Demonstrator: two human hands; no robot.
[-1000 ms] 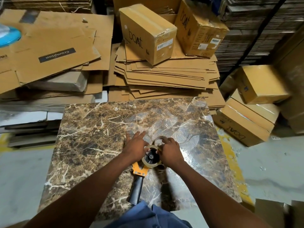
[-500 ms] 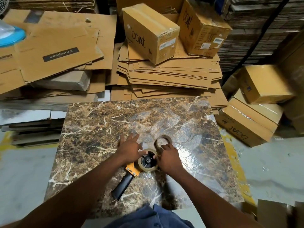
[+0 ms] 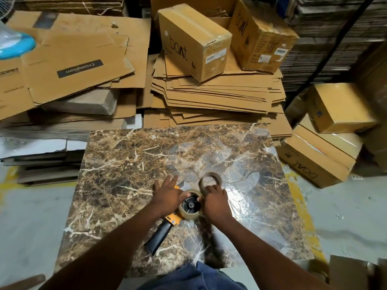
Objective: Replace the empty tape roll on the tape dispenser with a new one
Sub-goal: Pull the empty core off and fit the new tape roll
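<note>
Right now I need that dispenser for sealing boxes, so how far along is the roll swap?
Nearly there. Done: the empty core lies off the dispenser on the marble slab. In hand: the new tape roll sits on the hub of the tape dispenser, with the left hand and right hand on it. Left: threading the tape, which isn't visible.

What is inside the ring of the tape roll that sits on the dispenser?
Inside the tape roll is the dispenser's black hub, with spokes and a small centre pin. The right hand covers the roll's right edge, and the left hand covers part of the orange dispenser.
</note>
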